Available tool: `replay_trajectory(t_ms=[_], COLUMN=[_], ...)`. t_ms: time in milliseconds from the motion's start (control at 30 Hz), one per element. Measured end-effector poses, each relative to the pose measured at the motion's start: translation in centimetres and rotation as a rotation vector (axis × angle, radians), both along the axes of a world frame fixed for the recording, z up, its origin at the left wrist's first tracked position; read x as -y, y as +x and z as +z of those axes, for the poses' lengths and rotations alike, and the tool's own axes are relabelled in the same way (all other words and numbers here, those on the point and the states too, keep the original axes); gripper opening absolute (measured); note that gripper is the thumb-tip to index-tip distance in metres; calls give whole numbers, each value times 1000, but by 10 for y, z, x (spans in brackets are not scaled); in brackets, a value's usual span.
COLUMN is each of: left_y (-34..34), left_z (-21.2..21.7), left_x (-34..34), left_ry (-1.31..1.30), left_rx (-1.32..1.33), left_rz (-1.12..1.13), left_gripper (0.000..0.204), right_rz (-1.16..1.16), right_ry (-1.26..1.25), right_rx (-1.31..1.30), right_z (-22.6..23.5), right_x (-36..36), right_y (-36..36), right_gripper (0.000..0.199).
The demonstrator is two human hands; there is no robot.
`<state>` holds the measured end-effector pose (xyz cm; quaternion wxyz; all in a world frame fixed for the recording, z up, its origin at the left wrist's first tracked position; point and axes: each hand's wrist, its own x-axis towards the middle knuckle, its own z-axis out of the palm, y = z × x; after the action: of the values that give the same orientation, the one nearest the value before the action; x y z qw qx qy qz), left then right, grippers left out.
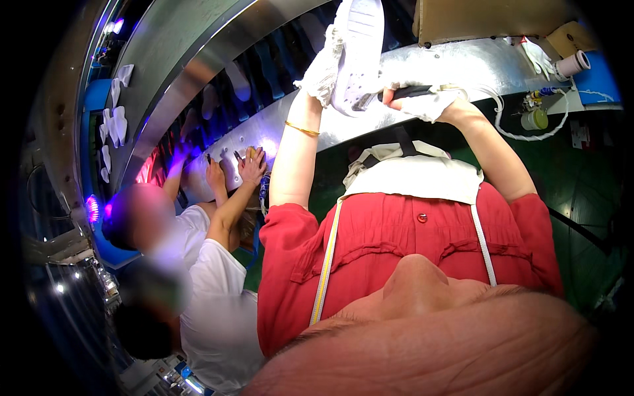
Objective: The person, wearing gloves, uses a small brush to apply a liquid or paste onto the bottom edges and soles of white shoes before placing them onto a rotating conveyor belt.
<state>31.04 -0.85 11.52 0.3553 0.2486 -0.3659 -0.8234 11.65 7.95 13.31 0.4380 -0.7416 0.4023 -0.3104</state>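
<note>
A white shoe sole (360, 56) stands upright over the metal ledge, its patterned face turned toward me. My left hand (322, 69), in a white glove, is closed around the sole's left side. My right hand (426, 104), with white glove cloth over part of it and bare fingertips showing, grips a slim black-handled tool (415, 92). The tool's working end is close to the lower end of the sole; whether it touches cannot be told. A white hose (496, 109) runs near the right wrist, and its link to the tool is unclear.
A metal ledge (456, 63) borders a conveyor carrying several shoe parts (238, 80). White soles (119, 125) lie on the upper deck. Two people work at left, one hand (251, 166) on the ledge. At right are a white glove (538, 56), a roll (571, 65) and a jar (533, 119).
</note>
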Motion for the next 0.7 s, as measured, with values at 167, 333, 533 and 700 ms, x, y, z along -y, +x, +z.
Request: replay_trajectory(t_ms=[167,333,533,700], left_y=[1,8,7,19], left_z=[-12,-16,-20,-34], left_x=[6,7,7,12], left_ry=[-38,-14,45,-20], left_rx=[229,121,130,223], left_rz=[18,13,-14,23], left_gripper=[52,46,48,52], right_rz=[40,-73,-108,-35], right_ry=[255,82,47,-28], right_rx=[239,-202,142,-163], right_z=[-3,14,-2,22], right_x=[8,-1,15,7], right_y=[-4,3,-13,-9], right_gripper=[12,11,7,5])
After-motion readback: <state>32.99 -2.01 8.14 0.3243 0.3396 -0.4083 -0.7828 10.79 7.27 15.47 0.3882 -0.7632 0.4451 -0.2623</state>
